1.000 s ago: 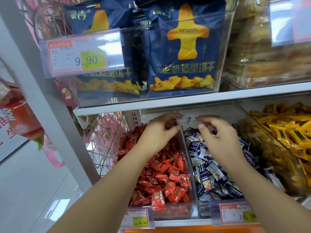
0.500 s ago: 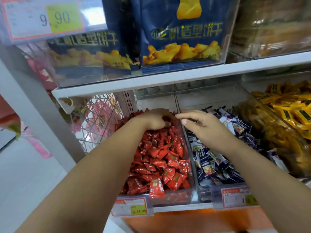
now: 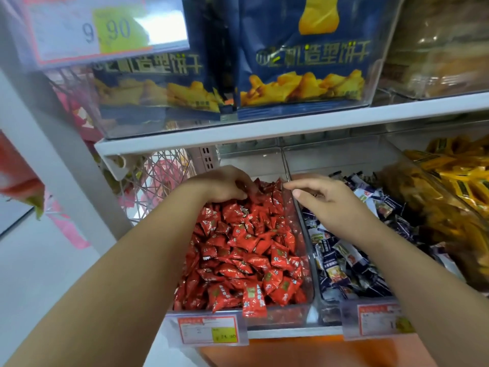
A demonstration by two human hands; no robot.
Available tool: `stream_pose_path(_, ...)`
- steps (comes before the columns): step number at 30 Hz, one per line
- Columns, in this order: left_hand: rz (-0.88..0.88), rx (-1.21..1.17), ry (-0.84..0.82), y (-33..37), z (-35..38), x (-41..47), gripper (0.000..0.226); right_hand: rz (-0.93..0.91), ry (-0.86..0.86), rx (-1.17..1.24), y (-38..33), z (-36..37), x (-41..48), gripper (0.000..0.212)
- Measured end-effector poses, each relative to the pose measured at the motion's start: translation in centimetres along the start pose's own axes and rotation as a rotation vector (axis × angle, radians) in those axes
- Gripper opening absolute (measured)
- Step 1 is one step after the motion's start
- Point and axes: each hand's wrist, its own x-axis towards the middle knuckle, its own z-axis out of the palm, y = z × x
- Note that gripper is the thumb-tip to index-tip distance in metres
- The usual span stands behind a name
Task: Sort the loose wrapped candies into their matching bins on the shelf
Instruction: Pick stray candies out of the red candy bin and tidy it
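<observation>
A clear bin [image 3: 308, 300] on the lower shelf is heaped with red wrapped candies [image 3: 246, 250]. To its right stands a second clear bin of dark blue wrapped candies [image 3: 344, 263]. My left hand [image 3: 219, 185] lies at the back of the red heap with its fingers curled down into the candies; what they hold is hidden. My right hand [image 3: 320, 194] hovers over the divider between the two bins, fingers loosely bent, thumb and forefinger reaching toward the red side with nothing visible between them.
A bin of yellow wrapped candies [image 3: 455, 181] sits at the far right. Blue biscuit bags [image 3: 304, 56] fill the clear box on the shelf above. Price tags [image 3: 209, 329] hang from the bin fronts. A white upright post [image 3: 53, 133] and a wire basket [image 3: 158, 178] stand at left.
Both hands dropped from the top of the divider into the bins; my left hand settled onto the red candies. The camera tilted lower and closer.
</observation>
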Motion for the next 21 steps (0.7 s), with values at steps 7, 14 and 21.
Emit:
stream_pose_path(7,-0.026,0.251,-0.084,0.4,1.2,-1.0,0.027,0.000,0.005,-0.007,-0.3,0.1,-0.2,0.023)
stream_pose_path(14,0.049,0.160,0.235,0.7,1.6,-1.5,0.008,-0.015,0.000,-0.011,-0.2,0.0,-0.4,0.025)
stream_pose_path(21,0.065,-0.271,0.351,4.7,0.2,-3.0,0.011,-0.025,0.246,0.071,-0.3,-0.2,-0.4,0.018)
